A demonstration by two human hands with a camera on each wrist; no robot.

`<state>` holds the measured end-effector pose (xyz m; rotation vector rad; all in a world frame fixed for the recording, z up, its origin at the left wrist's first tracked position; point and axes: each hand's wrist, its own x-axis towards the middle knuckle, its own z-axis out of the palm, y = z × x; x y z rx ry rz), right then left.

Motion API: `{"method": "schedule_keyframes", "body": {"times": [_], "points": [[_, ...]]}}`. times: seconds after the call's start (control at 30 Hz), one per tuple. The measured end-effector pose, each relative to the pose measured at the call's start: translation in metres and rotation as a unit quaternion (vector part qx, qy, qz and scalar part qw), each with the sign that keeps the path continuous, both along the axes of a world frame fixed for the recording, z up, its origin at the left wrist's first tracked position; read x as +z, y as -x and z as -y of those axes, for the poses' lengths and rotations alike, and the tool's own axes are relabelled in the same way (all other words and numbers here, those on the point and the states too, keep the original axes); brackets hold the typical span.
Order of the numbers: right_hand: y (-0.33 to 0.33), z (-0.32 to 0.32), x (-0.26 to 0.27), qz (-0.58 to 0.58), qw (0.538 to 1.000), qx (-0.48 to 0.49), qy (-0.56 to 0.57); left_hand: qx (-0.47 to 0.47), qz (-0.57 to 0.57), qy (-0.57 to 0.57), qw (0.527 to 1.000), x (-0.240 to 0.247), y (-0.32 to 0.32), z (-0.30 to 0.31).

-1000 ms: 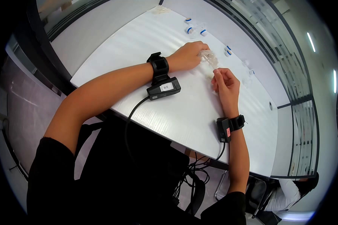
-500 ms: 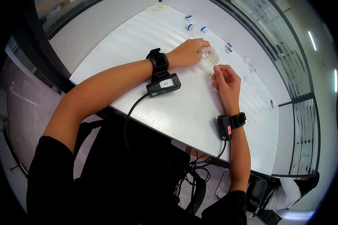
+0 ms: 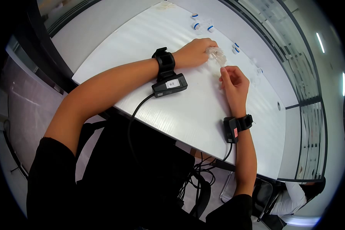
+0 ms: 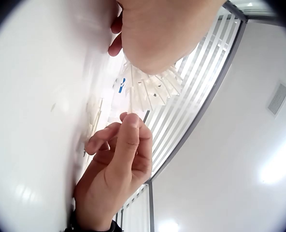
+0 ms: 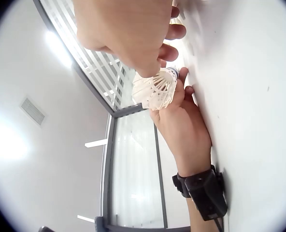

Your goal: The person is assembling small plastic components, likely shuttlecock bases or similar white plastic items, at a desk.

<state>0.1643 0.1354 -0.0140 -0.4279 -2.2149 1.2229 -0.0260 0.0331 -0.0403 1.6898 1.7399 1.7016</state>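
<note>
My left hand point(image 3: 195, 53) holds a white feather shuttlecock point(image 3: 217, 56) over the table, with the feather skirt turned toward my right hand point(image 3: 235, 86). In the right wrist view the left fingers lie around the blue-banded cork end, and the shuttlecock point(image 5: 155, 92) shows its open ring of feathers. My right thumb and index finger pinch at the skirt's edge, by the tip of one feather, as the left wrist view shows. The other right fingers are loosely curled. Both hands wear black wrist cameras.
Several more shuttlecocks with blue bands, one of them point(image 3: 196, 26), lie along the table's back panel. A pale heap point(image 3: 165, 5) is in the far left corner. Black cables point(image 3: 197, 174) hang below the front edge of the white table point(image 3: 172, 126). Another person point(image 3: 289, 199) sits at lower right.
The head view has shifted slightly. Both hands keep nearly the same place over the table, the left on the shuttlecock and the right pinching at its feathers.
</note>
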Motion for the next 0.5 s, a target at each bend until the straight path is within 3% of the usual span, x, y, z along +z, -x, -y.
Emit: {"method": "schedule_keyframes", "body": {"times": [0.5], "points": [[0.0001, 0.0002, 0.0013, 0.01, 1.0, 0.005, -0.006, 0.011, -0.033, 0.005, 0.999, -0.0001, 0.0012, -0.0008]]}}
